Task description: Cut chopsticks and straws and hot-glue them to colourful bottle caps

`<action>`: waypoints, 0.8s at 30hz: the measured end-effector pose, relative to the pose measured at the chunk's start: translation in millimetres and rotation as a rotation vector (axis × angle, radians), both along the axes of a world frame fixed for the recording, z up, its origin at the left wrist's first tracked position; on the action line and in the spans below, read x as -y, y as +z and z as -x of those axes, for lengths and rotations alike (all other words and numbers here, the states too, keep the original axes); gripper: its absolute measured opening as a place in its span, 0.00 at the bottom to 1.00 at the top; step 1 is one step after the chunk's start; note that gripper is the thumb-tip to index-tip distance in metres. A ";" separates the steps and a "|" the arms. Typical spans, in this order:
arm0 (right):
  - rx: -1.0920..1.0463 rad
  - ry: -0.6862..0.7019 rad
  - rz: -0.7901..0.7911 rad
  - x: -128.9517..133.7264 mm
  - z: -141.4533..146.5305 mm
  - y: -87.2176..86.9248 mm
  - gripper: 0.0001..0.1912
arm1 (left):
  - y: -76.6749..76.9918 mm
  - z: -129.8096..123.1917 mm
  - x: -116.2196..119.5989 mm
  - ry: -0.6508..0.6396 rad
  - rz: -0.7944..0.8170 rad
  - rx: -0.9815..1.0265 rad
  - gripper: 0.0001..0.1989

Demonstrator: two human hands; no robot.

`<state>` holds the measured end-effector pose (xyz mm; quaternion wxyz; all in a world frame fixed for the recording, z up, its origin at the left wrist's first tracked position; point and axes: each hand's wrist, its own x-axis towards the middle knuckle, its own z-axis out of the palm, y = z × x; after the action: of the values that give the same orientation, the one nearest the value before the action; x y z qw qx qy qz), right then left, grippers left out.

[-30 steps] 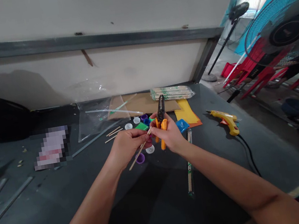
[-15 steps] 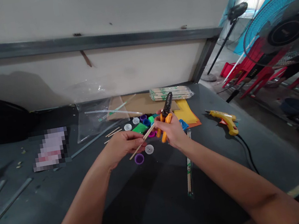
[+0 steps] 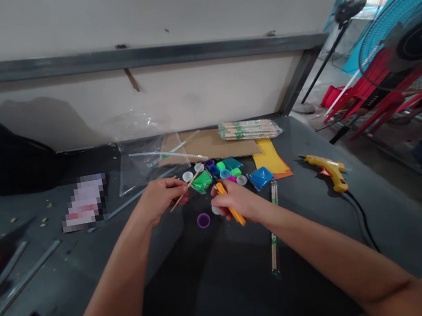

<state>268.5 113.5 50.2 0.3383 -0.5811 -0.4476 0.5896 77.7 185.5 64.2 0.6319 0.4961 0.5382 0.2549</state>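
Closed around thin wooden sticks (image 3: 195,175) that look like disposable chopsticks is my left hand (image 3: 163,199); they slant up to the right from its fingertips. My right hand (image 3: 236,199) grips orange-handled pliers (image 3: 237,215), with the dark jaws pointing away and partly hidden by the fingers. Below the hands lies a purple cap (image 3: 203,220); a white cap (image 3: 215,210) is partly covered by my right fingers. Just beyond are a green packet (image 3: 202,182) and several coloured caps (image 3: 225,174). A blue packet (image 3: 262,177) lies right of them.
A wrapped chopstick pack (image 3: 274,231) lies near my right forearm. Further right is a yellow glue gun (image 3: 328,170) with its cord. Behind are cardboard (image 3: 213,147), a bundle of wrapped chopsticks (image 3: 250,130) and yellow sheets (image 3: 269,156). A phone (image 3: 84,202) lies left.
My hands have moved apart. The pliers have come down toward me, their handles swinging lower, away from the sticks in my left hand. The camera view has turned slightly left.
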 end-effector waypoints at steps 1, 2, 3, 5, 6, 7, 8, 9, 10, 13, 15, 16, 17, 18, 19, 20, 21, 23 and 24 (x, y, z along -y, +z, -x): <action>0.014 0.029 0.024 1.5 1.3 -0.2 0.11 | -3.1 1.8 -1.7 -0.008 0.007 -0.008 0.09; 0.027 0.050 0.042 2.6 1.9 -0.1 0.11 | -5.9 3.1 -3.0 -0.016 0.014 -0.016 0.09; 0.040 0.068 0.055 3.4 2.1 0.3 0.10 | -8.4 4.1 -4.1 -0.023 0.018 -0.022 0.09; 0.065 0.125 0.081 4.3 1.8 1.9 0.08 | -11.6 5.7 -5.8 -0.030 0.012 -0.024 0.10; 0.074 0.162 0.096 4.7 1.7 2.8 0.08 | -12.1 6.4 -6.5 -0.031 0.002 -0.024 0.10; 0.087 0.198 0.108 5.2 1.7 3.4 0.08 | -12.1 7.1 -7.0 -0.033 -0.008 -0.023 0.10; 0.101 0.232 0.116 5.7 1.9 3.8 0.09 | -11.6 7.5 -7.2 -0.035 -0.018 -0.023 0.10; 0.115 0.257 0.119 6.2 2.3 3.7 0.09 | -10.7 7.8 -7.3 -0.034 -0.024 -0.023 0.09; 0.126 0.273 0.114 6.6 2.8 3.1 0.09 | -9.7 7.7 -7.1 -0.034 -0.025 -0.025 0.09; 0.138 0.298 0.074 7.2 3.8 -0.6 0.09 | -7.1 5.9 -5.3 -0.050 -0.017 -0.032 0.07; 0.133 0.304 0.048 7.3 3.7 -3.2 0.09 | -6.0 3.9 -3.7 -0.071 -0.009 -0.037 0.06; 0.133 0.307 0.037 7.4 3.5 -4.1 0.09 | -5.6 2.9 -2.9 -0.080 -0.006 -0.039 0.06; 0.133 0.310 0.029 7.5 3.3 -4.7 0.08 | -5.1 2.1 -2.3 -0.085 -0.004 -0.039 0.06; 0.133 0.314 0.025 7.6 3.1 -5.0 0.08 | -4.5 1.5 -1.8 -0.088 -0.002 -0.039 0.05; 0.131 0.317 0.021 7.8 2.9 -5.1 0.08 | -3.9 1.0 -1.4 -0.085 -0.001 -0.040 0.05; 0.127 0.320 0.018 7.9 2.8 -5.0 0.07 | -3.2 0.7 -1.1 -0.082 -0.002 -0.041 0.05; 0.123 0.322 0.015 8.1 2.8 -4.8 0.07 | -2.4 0.5 -1.0 -0.078 -0.004 -0.045 0.05; 0.119 0.331 0.011 8.4 3.0 -4.1 0.07 | -1.0 0.3 -0.9 -0.072 -0.009 -0.057 0.04; 0.121 0.333 0.009 8.6 3.2 -3.8 0.06 | -0.4 0.3 -0.9 -0.072 -0.013 -0.061 0.04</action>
<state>265.3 104.9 46.5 0.2059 -0.5348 -0.5546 0.6033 77.4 186.4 63.8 0.6206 0.5267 0.5375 0.2203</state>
